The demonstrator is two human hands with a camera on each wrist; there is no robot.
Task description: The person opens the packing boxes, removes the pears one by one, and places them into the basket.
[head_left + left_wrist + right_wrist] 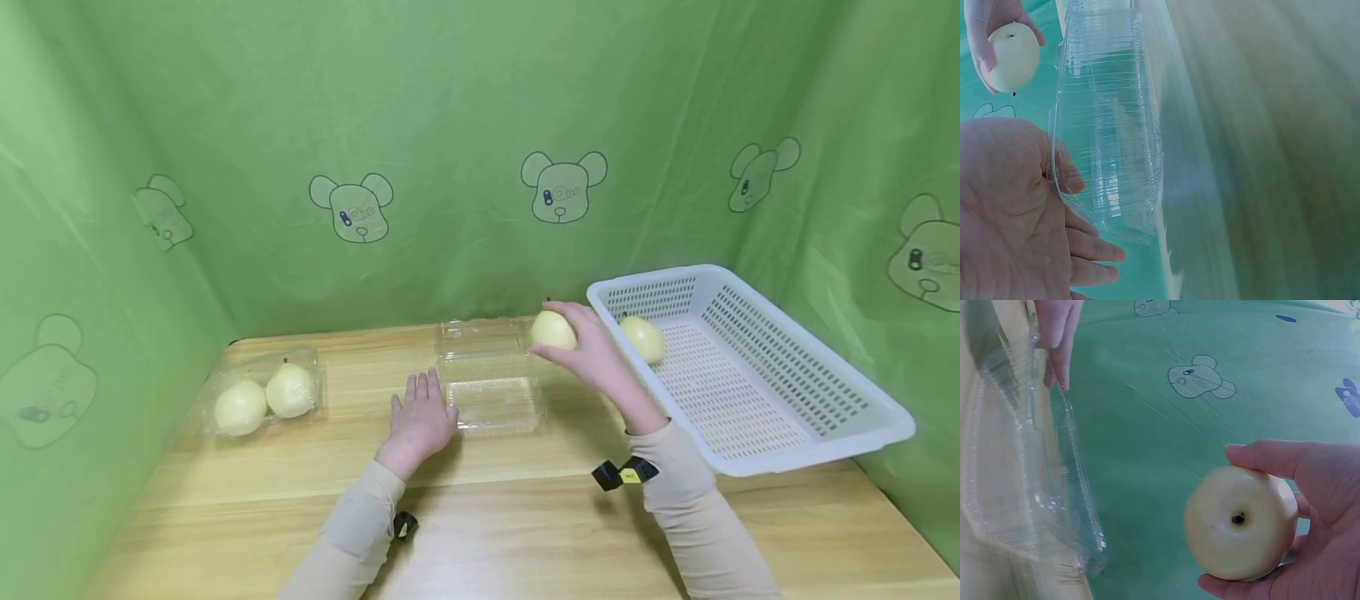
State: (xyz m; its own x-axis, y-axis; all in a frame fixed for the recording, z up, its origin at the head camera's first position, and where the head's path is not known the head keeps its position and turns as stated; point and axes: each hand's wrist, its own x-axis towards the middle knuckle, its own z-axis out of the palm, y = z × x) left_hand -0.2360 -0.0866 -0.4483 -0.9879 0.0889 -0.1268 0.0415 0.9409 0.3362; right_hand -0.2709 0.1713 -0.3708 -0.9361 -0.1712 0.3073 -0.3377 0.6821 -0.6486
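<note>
A pale yellow pear with a dark stem is gripped between the thumb and fingers of my right hand, above the right side of a clear plastic clamshell box. The box lies unfolded on the table with its lid toward the back. At its left edge is my left hand, fingers extended and thumb against the rim. In the right wrist view the held pear shows its dark blossom end. Through the plastic in the left wrist view, part of the left thumb is visible.
On the left, another clear box contains two pears. To the right stands a white slotted basket with one pear by its left wall. Green printed curtains enclose the wooden table behind and on both sides.
</note>
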